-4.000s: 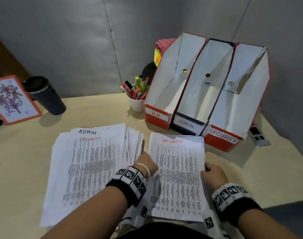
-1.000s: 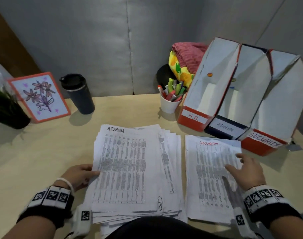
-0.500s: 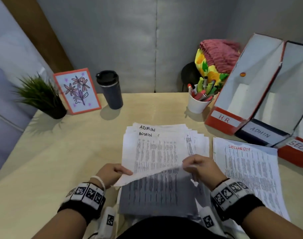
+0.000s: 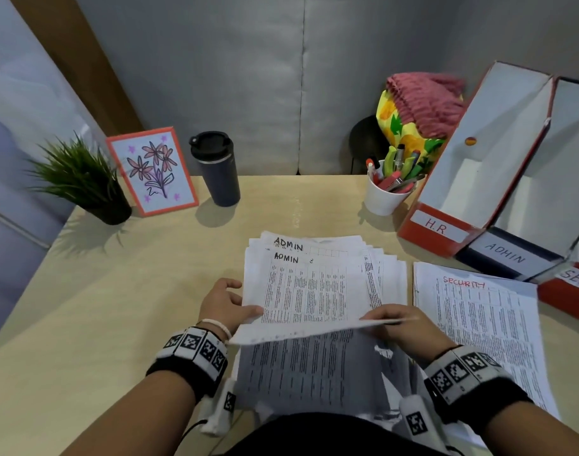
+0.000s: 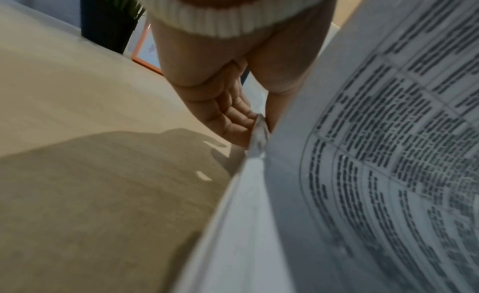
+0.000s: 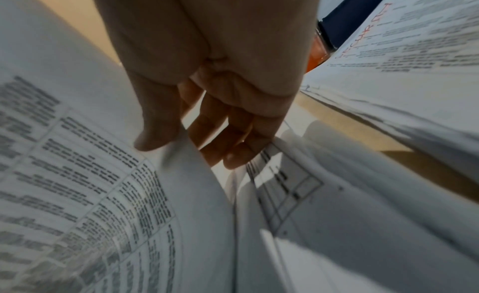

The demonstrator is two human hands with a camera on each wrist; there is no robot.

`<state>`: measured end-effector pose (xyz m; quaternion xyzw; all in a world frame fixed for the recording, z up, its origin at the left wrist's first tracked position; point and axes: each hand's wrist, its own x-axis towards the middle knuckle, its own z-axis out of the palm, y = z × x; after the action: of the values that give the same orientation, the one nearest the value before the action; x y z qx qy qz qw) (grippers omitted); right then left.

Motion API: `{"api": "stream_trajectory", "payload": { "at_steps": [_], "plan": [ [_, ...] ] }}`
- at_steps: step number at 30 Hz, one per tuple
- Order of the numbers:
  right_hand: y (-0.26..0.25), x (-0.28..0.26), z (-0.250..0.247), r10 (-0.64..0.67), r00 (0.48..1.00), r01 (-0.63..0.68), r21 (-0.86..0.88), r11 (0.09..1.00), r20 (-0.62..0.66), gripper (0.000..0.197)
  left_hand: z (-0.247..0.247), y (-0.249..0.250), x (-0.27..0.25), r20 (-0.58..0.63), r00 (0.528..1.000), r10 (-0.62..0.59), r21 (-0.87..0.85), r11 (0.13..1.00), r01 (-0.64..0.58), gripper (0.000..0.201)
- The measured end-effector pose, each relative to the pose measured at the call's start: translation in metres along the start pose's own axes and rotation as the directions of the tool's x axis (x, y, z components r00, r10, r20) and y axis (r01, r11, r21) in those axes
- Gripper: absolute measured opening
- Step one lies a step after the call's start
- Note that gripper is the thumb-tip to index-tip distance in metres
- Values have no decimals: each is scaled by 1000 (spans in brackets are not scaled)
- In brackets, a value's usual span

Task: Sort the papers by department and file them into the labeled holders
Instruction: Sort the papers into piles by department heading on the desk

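Between the 2 hands, lifted at its near edge: top ADMIN sheet (image 4: 309, 291), pinched by left grip (image 4: 227, 306) at its left edge and by right grip (image 4: 401, 327) at its lower right corner, thumb above and fingers (image 6: 233, 141) beneath. Under that sheet, fanned paper stack (image 4: 317, 366) flat on the bench (image 4: 123, 307), another ADMIN heading showing at its far edge. Just right of the right grip, separate SECURITY pile (image 4: 482, 324), lying flat. Beyond that pile, 3 holders side by side: H.R. holder (image 4: 479, 179), ADMIN holder (image 4: 508, 255), SECURITY holder (image 4: 568, 291) cut off by the frame edge; no paper visible inside the first 2.

Left of the H.R. holder, 1 white cup of pens (image 4: 385, 192); behind it, yellow-and-pink bundle of cloth (image 4: 416, 110). Far from the left grip, along the back edge: 1 dark lidded tumbler (image 4: 215, 167), 1 framed flower drawing (image 4: 153, 171), 1 potted plant (image 4: 80, 179). Nothing between grips and holders but the SECURITY pile.

Pale wood bench top; grey padded wall panels behind, brown upright strip at far left.
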<state>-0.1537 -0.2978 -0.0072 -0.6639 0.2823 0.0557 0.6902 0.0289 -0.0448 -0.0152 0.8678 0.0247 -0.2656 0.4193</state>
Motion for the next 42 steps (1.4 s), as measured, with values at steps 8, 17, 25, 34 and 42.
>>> {"api": "stream_trajectory", "payload": {
  "at_steps": [8, 17, 25, 34, 42],
  "plan": [
    [5, 8, 1, 60, 993, -58, 15, 998, -106, 10, -8, -18, 2, -55, 998, 26, -75, 997, -30, 11],
    [9, 15, -1, 115, 981, -113, 19, 993, -154, 6, -6, -18, -4, -108, 991, 83, 93, 993, -73, 6],
    [11, 18, 1, 107, 983, -127, -133, 983, -147, 25, -4, -19, 0, 44, 994, -99, -170, 980, 105, 12],
    [11, 17, 11, 158, 984, -172, -211, 962, -82, 19, -3, -12, -9, 278, 960, -45, -109, 991, 78, 15],
    [16, 17, 9, 117, 986, -131, -122, 984, -115, 43, -3, -19, -18, 313, 949, 38, -211, 977, 31, 45]
  ]
}}
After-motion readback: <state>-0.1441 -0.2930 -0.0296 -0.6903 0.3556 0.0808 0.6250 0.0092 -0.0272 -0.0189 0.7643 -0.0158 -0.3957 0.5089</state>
